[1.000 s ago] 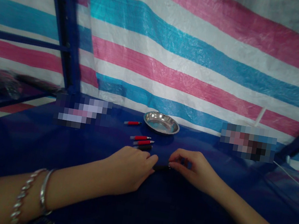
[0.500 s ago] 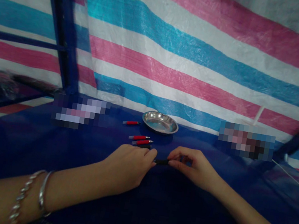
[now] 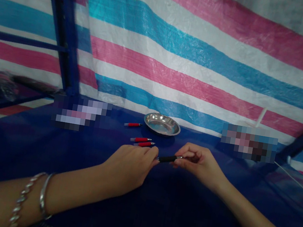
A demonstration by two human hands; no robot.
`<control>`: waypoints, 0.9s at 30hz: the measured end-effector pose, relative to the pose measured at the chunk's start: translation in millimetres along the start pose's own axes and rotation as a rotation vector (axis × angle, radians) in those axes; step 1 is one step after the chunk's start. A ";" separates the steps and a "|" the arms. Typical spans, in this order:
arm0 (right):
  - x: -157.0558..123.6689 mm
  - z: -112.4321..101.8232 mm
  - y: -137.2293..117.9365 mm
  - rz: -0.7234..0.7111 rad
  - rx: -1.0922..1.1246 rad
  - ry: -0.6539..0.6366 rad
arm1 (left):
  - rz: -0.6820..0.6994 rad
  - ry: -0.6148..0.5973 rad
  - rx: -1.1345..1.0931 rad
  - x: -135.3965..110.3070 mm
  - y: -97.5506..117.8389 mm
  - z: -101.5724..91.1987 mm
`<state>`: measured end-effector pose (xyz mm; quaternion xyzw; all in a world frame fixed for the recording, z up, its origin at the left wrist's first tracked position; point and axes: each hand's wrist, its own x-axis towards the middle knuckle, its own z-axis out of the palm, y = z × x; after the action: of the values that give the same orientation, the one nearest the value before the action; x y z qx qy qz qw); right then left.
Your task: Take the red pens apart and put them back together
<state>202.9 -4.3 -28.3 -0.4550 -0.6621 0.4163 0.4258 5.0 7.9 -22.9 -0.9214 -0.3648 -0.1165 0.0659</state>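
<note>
A black pen (image 3: 167,158) is held level just above the blue table cover (image 3: 95,205), one end in each hand. My left hand (image 3: 131,166), with bracelets on its wrist, pinches the pen's left end. My right hand (image 3: 198,163) is closed round the right end, where a silver tip shows. Two red pens (image 3: 142,142) lie side by side just behind my left hand. A third red pen (image 3: 132,124) lies farther back, left of a round metal dish (image 3: 162,124).
A striped pink, blue and white tarpaulin (image 3: 195,59) hangs close behind the table. A dark blue frame post (image 3: 63,25) stands at the left, another slants at the far right. A white cable (image 3: 299,184) runs along the right edge.
Both hands have lifted the black pen off the cover and moved it slightly away from me. My right hand has risen and turned, so the pen's silver tip now shows.
</note>
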 end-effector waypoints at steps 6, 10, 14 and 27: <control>-0.4 0.2 -0.6 -0.025 0.013 0.010 | 0.022 -0.007 -0.003 -0.5 0.3 -1.1; -1.0 0.9 -1.4 -0.033 0.006 0.026 | 0.035 -0.029 -0.029 -0.7 -0.1 -1.3; -1.2 0.9 -2.0 -0.045 0.021 0.028 | 0.025 -0.036 -0.038 -0.3 0.4 -1.9; -0.7 0.2 -2.7 -0.032 0.017 0.011 | 0.019 -0.025 -0.032 -0.8 1.0 -0.9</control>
<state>202.2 -5.7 -26.0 -0.4429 -0.6633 0.4127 0.4399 5.0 6.4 -22.2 -0.9271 -0.3550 -0.1103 0.0478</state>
